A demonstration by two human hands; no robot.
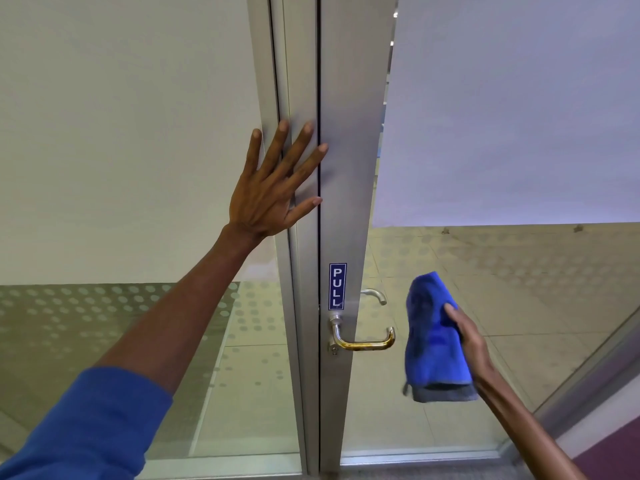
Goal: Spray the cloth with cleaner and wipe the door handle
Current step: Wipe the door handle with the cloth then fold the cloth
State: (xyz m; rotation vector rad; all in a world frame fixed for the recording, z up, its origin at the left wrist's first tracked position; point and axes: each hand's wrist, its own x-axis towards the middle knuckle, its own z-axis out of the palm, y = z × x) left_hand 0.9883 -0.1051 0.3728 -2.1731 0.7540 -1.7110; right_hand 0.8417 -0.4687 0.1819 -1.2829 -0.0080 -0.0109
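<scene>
A metal lever door handle (365,342) with a brassy worn grip juts rightward from the aluminium door frame (343,202), just below a blue "PULL" sticker (337,286). My right hand (467,337) holds a folded blue cloth (434,336) with a grey underside, a short way right of the handle's tip and not touching it. My left hand (273,185) lies flat with fingers spread against the frame's vertical post, well above the handle. No spray bottle is in view.
A second handle (375,295) shows through the glass on the door's far side. Frosted glass panels with dotted bands flank the frame left and right. Tiled floor lies beyond the glass; dark carpet sits at the bottom right.
</scene>
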